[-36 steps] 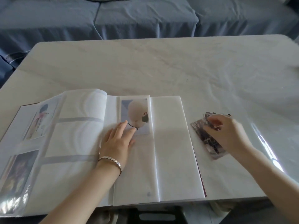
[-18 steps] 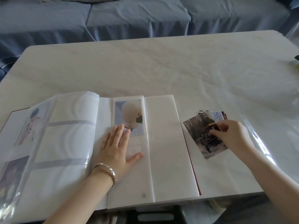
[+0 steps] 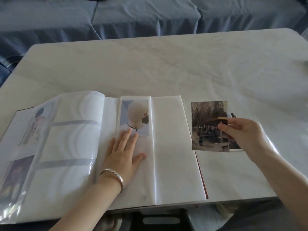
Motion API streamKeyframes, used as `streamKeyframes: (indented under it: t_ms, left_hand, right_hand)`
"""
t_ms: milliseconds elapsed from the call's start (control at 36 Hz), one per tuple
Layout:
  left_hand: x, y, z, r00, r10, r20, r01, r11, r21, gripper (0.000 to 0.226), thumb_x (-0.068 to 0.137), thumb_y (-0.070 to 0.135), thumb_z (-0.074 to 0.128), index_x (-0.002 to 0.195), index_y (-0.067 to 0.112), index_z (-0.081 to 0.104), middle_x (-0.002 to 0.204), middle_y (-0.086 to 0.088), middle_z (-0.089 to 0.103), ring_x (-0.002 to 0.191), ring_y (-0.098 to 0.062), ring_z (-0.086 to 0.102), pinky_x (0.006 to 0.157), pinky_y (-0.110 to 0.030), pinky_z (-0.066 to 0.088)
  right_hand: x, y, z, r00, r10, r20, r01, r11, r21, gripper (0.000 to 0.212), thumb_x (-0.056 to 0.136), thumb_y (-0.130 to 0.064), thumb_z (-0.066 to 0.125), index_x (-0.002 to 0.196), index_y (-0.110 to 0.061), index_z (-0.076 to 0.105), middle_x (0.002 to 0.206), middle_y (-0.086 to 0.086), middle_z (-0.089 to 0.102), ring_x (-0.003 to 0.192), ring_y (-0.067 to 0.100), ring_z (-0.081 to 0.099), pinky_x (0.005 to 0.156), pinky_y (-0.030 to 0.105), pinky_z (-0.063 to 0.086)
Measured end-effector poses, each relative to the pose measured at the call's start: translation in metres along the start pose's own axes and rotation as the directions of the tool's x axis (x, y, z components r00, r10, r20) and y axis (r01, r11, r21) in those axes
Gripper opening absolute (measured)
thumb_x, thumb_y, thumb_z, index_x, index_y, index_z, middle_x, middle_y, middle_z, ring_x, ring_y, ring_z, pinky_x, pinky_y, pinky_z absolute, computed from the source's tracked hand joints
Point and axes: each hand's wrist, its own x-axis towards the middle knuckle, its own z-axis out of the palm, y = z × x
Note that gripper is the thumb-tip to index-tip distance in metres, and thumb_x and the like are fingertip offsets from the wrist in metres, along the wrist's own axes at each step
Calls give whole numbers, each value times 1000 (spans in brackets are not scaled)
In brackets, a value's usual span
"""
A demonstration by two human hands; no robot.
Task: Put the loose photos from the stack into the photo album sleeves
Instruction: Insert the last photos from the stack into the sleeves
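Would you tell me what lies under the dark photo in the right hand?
Under the dark photo, pinched by the right hand, the stack of loose photos peeks out. Only its edges show; the pictures are covered.

White table (image 3: 166, 67); blue-covered sofa (image 3: 141, 15) behind; bracelet (image 3: 115, 176) on wrist.

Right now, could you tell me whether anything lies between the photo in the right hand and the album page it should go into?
Nothing visible does. The right hand holds the photo just right of the album, with only bare table between. The left hand lies flat on the page, below the filled sleeve.
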Motion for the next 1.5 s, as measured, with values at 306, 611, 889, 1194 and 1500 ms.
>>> streamKeyframes:
  t_ms: [306, 611, 889, 1194, 1500]
  left_hand:
    - [-3, -1, 4, 999, 34, -39, -34, 999, 6, 59, 98, 44, 20, 149, 25, -3, 156, 7, -14, 130, -6, -31, 96, -15, -33]
    - [-3, -2, 6, 996, 52, -65, -55, 998, -35, 57, 99, 40, 23, 150, 22, 4, 157, 4, -7, 131, -8, -29, 102, -18, -27]
    - [-4, -3, 7, 994, 64, -84, -69, 996, -49, 56, 99, 39, 26, 149, 20, 11, 157, 2, 0, 134, -10, -25, 105, -19, -23]
    - [-5, -3, 8, 998, 38, -53, -40, 999, -34, 57, 99, 41, 18, 150, 22, 0, 157, 5, -11, 132, -7, -30, 104, -19, -27]
    - [-3, -2, 6, 1000, 15, 6, -15, 1000, -20, 58, 99, 43, 17, 149, 24, -4, 156, 6, -15, 130, -4, -31, 103, -20, -26]
  right_hand:
    - [-57, -7, 70, 980, -158, 119, 174, 976, -133, 22, 94, -18, 52, 75, -24, 41, 51, -8, 61, 37, 13, 58, 36, 12, 33]
    - [-75, -3, 92, 971, -185, 151, 211, 961, -179, 13, 95, -16, 49, 82, -14, 51, 54, 2, 56, 38, 10, 58, 37, 13, 33]
    - [-73, -3, 91, 973, -184, 140, 211, 956, -205, 13, 95, -17, 48, 91, -6, 54, 57, 10, 58, 37, 10, 58, 38, 14, 33]
    - [-71, 3, 93, 983, -128, 130, 146, 979, -140, 8, 96, -15, 47, 94, -13, 54, 64, 8, 64, 39, 17, 60, 42, 25, 40]
    - [-81, 4, 99, 968, -47, 246, 88, 984, -156, 9, 97, -19, 46, 93, -14, 54, 72, 2, 67, 41, 14, 60, 42, 22, 44]
